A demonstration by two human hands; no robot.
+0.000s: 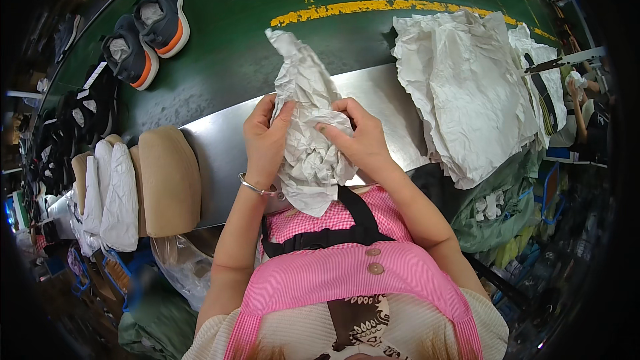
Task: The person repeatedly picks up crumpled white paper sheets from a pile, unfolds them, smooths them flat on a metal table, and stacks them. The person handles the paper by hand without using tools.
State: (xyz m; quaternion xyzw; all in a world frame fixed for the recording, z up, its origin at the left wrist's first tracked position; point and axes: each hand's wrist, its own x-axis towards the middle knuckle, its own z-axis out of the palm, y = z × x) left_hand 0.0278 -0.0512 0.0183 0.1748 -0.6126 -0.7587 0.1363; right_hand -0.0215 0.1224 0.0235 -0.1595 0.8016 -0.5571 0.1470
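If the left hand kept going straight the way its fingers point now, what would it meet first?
The left hand already grips the crumpled white paper, fingers pointing up and away. Beyond the paper, the line likely crosses the metal table edge onto the green conveyor belt, which looks bare there; depth is uncertain.

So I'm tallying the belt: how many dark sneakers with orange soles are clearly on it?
2, side by side on the green belt's upper left: the upper sneaker and lower sneaker. More dark shoes sit further left, too dim to count.
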